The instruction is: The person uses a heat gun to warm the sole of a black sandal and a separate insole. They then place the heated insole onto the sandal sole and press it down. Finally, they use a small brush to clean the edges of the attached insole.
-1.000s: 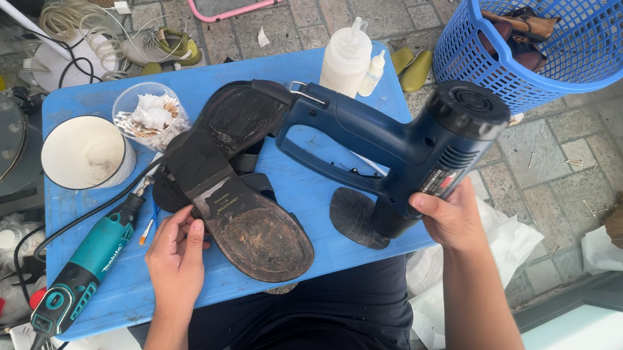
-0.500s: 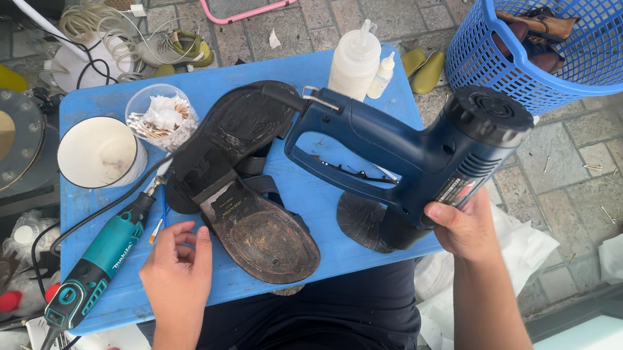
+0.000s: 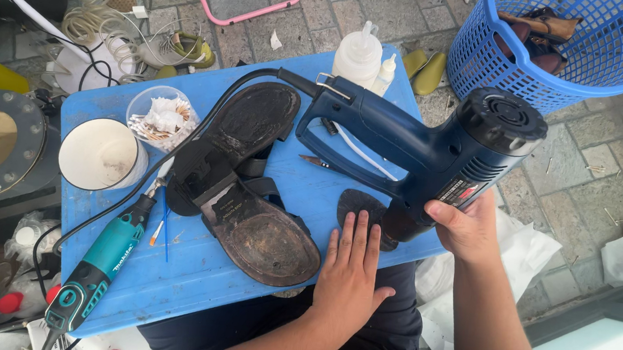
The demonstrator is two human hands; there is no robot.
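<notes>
From the head view, the right hand grips the blue heat gun, nozzle down over a dark sole patch at the blue desk edge, seemingly warming it. The left hand, open and flat, pins the patch at its 6 o'clock; earlier it rested by the worn sandal, at 9 o'clock.

a: how many sandals lie on the table?
b: two, plus one loose sole patch.
a: tools?
b: one heat gun and one rotary tool.
a: containers?
b: two bottles, two cups, one basket.
</notes>
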